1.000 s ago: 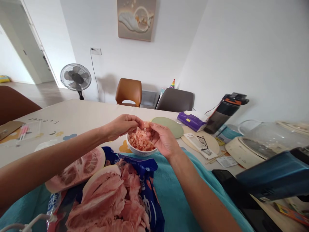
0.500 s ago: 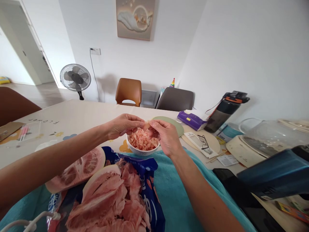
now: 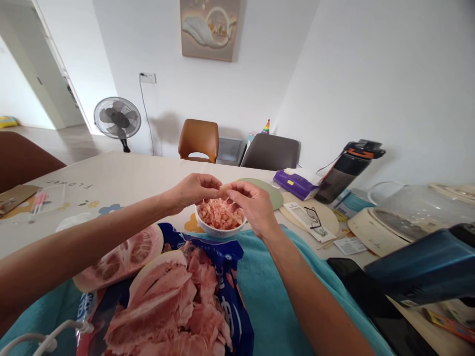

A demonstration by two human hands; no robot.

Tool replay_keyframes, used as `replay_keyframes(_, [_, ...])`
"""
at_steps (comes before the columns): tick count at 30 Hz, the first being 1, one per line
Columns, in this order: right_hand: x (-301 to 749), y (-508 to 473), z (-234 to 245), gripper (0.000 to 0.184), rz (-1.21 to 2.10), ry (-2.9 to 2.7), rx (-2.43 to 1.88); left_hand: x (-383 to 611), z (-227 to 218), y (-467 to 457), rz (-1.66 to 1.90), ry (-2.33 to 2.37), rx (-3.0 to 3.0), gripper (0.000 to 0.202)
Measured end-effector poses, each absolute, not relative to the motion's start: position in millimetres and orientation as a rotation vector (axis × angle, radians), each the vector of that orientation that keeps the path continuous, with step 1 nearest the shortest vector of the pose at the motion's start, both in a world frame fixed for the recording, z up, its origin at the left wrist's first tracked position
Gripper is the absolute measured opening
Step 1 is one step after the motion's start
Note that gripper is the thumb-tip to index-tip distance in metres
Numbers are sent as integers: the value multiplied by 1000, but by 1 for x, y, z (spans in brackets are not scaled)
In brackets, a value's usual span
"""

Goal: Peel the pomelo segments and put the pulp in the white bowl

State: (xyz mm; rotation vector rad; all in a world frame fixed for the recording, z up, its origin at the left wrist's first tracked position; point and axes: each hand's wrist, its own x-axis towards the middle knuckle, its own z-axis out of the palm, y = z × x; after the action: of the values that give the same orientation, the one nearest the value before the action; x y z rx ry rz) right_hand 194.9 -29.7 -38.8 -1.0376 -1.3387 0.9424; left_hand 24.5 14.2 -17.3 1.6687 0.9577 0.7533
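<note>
Both my hands meet just above a white bowl (image 3: 218,230) filled with pink pomelo flesh. My left hand (image 3: 193,190) and my right hand (image 3: 252,205) pinch the same small pale piece of pomelo (image 3: 224,187) between their fingertips. In front of the bowl lies a blue plastic bag (image 3: 222,277) heaped with pink pomelo peel and membrane (image 3: 166,306). A halved pomelo rind (image 3: 122,257) rests at the bag's left edge.
A teal towel (image 3: 267,296) covers the near table. To the right lie glasses (image 3: 311,217) on a round mat, a purple tissue pack (image 3: 295,182), a dark bottle (image 3: 343,170), a white cooker (image 3: 401,220) and a blue-black object (image 3: 419,269). Chairs and a fan (image 3: 117,118) stand beyond.
My right hand turned from palm-up to palm-down and both hands rose slightly over the bowl. The pink piece between the fingers is now a small pale scrap.
</note>
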Motion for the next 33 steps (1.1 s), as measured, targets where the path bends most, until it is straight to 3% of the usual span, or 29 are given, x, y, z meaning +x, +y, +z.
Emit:
replay_keyframes(5, [193, -32, -40, 9, 759, -1448, -1113, 24, -19, 16, 751, 853, 1777, 34])
replay_keyframes(20, [175, -34, -42, 7, 989, -899, -953, 36, -32, 15, 831, 775, 1535, 25])
replay_keyframes(25, [183, -31, -43, 8, 1007, -1030, -929, 36, -28, 11, 909, 840, 1708, 26])
replay_keyframes(29, [197, -29, -40, 27, 1155, -1241, -910, 28, -26, 19, 924, 796, 1874, 32])
replay_keyframes(33, [203, -26, -39, 21, 1209, -1299, -921, 23, -26, 25, 833, 719, 1895, 36])
